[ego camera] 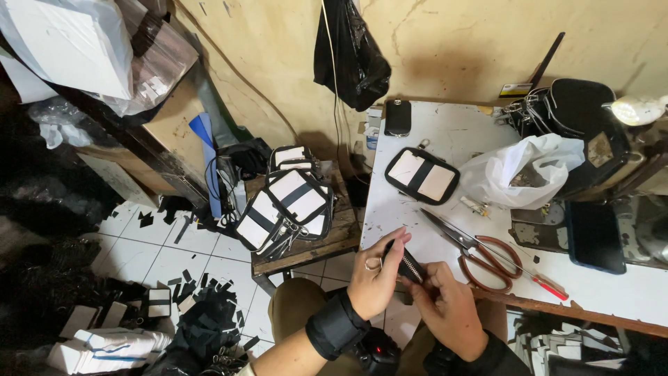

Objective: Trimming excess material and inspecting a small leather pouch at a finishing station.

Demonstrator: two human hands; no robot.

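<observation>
My left hand (pixel 374 277), with a ring and a black wrist wrap, and my right hand (pixel 447 306) both grip a short black zipper strip (pixel 410 265) at the near edge of the white table (pixel 445 132). The strip runs between the fingertips of the two hands. Just right of my hands lie large scissors (pixel 480 254) with brown handles. A finished black-and-white pouch (pixel 422 175) lies farther back on the table.
A white plastic bag (pixel 522 170), a red-handled tool (pixel 550 285), a dark phone (pixel 593 237) and a black machine (pixel 577 118) sit on the table's right. A wooden stool (pixel 327 240) to the left carries stacked pouches (pixel 285 209). Black scraps (pixel 209 306) litter the tiled floor.
</observation>
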